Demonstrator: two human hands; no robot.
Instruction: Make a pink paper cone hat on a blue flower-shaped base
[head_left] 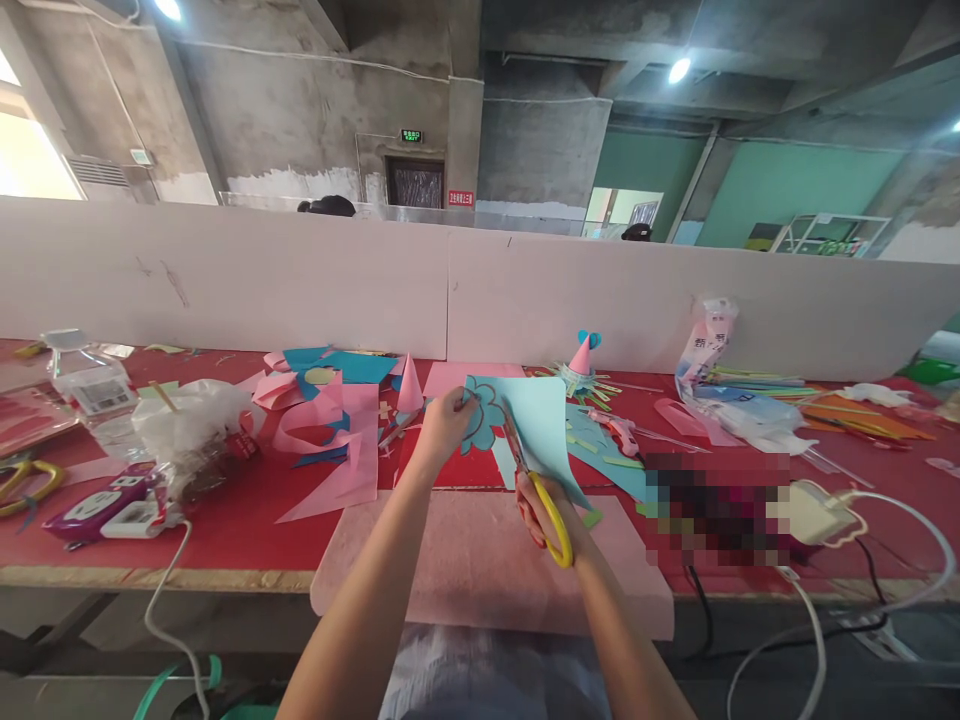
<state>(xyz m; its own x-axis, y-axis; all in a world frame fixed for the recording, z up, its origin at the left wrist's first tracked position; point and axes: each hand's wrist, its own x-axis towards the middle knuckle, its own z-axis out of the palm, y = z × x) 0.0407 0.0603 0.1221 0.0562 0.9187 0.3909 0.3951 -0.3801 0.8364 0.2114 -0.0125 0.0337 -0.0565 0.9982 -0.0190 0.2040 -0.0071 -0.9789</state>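
Note:
My left hand (444, 424) pinches the left edge of a light blue paper sheet (536, 420) that bears a drawn flower outline. My right hand (546, 518) is closed around yellow-handled scissors (553, 520), whose blades reach up into the blue sheet near the drawing. Both hands hover over a pink paper sheet (480, 570) that overhangs the front edge of the red table (247, 520).
Pink and blue paper scraps (330, 420) and two pink cones (409, 385) lie behind. A plastic bottle (90, 390), a white plastic bag (191, 420) and a power strip (112, 505) sit left. A glue gun (619, 430), a charger with cables (817, 510) and packets lie right. A white partition (450, 290) runs along the back.

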